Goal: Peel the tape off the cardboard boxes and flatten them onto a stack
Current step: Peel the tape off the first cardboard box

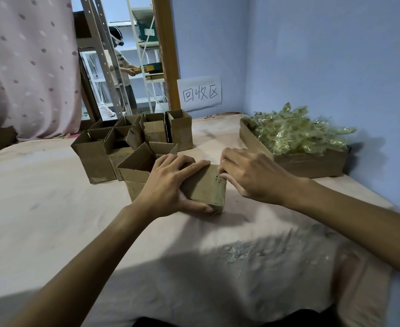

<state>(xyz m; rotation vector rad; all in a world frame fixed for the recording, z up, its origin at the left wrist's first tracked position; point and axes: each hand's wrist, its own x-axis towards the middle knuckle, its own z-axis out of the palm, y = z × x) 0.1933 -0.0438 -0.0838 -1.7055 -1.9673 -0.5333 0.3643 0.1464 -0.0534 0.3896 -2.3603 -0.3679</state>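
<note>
At the far left edge, a pink spotted curtain [29, 67] hangs down to the bed [52, 220], whose smooth pink sheet lies bare between the curtain and the boxes. A cluster of open boxes [128, 138] stands upright next, plain brown corrugated cardboard with flaps raised, the boxes touching one another. The nearest one stands just behind my left hand [170, 185].

My left hand grips the closed box [206, 187]: fingers spread across its top face, thumb curled against its near lower edge. This box is a rectangular block resting on the sheet at centre, its surface dull and speckled.

My right hand [248, 175] meets the box at its right upper edge, fingers curled down onto that edge and thumb laid along it. I cannot tell whether tape lies under the fingertips.

Open sheet separates this hand from a shallow cardboard tray [307, 164], heaped with crumpled, glossy, yellowish tape [295, 133]. The tray sits near the blue wall [335, 67] at the bed's right edge.
</note>
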